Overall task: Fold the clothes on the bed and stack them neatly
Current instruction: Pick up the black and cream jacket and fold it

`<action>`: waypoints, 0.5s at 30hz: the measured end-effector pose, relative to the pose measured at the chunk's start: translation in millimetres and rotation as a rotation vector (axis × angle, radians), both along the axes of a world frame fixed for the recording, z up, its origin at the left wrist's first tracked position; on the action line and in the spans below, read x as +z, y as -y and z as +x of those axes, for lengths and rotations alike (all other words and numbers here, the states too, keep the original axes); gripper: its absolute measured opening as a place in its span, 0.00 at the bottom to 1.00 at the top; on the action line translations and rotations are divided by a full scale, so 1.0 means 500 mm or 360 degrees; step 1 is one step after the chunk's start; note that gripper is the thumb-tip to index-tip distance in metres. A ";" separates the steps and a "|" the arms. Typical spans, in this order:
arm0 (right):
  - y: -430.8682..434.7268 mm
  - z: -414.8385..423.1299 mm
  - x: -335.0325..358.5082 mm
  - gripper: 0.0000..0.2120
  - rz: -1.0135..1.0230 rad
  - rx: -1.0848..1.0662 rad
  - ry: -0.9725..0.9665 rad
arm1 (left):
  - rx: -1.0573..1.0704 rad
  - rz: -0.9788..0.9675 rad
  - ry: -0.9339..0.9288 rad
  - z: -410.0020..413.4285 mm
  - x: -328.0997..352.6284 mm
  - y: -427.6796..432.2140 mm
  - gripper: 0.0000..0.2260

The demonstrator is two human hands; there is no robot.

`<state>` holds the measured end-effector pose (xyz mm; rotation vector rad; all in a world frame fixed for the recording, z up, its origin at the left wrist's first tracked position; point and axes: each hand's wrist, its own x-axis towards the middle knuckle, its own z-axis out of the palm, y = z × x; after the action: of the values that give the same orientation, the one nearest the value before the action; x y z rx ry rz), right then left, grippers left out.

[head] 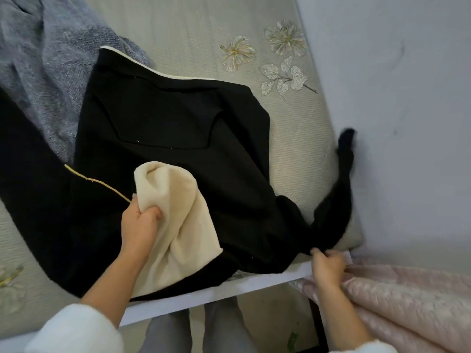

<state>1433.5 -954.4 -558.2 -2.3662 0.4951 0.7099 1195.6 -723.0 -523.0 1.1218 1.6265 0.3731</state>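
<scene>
Left hand (pixel 139 225) pinches the cream lining (pixel 175 220) of the black jacket (pixel 165 123), spread across the bed (pixel 191 26) with its hem at the near edge. Right hand (pixel 327 263) grips the jacket's sleeve (pixel 339 200) at the bed corner, close to the wall (pixel 407 98); pink blanket (pixel 407 301) just beside, grey knit (pixel 51 59) far left.

Held left hand (pixel 139 226) out ahead, clenched cream lining (pixel 183 225) under curled fingers, held right hand (pixel 327 267) lower, pinched black sleeve (pixel 331 210) at fingertips.
</scene>
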 end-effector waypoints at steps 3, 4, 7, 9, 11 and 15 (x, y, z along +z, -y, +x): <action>-0.062 0.017 0.019 0.25 -0.0125 0.0266 0.0421 | -0.0145 0.0073 -0.0019 -0.006 0.002 -0.002 0.28; -0.092 0.020 0.029 0.26 -0.0104 0.0426 0.0526 | -0.0197 0.0102 -0.0010 -0.005 0.009 -0.006 0.31; -0.172 0.022 0.030 0.23 0.0026 0.0809 0.0652 | -0.0348 0.0202 0.0141 0.015 0.040 -0.029 0.38; -0.223 0.021 0.026 0.21 0.0064 0.0979 0.0686 | -0.0445 0.0244 0.0270 0.037 0.048 -0.058 0.36; -0.271 0.023 0.016 0.19 0.0095 0.1125 0.0676 | -0.0624 0.0184 0.0139 0.058 0.030 -0.094 0.30; -0.358 0.043 -0.016 0.14 0.0108 0.1275 0.0499 | -0.0709 0.0061 -0.0477 0.071 -0.029 -0.180 0.26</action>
<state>1455.0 -775.2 -566.1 -2.5163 -0.6387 0.6400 1231.0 -633.0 -537.4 1.5834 1.5666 -0.0585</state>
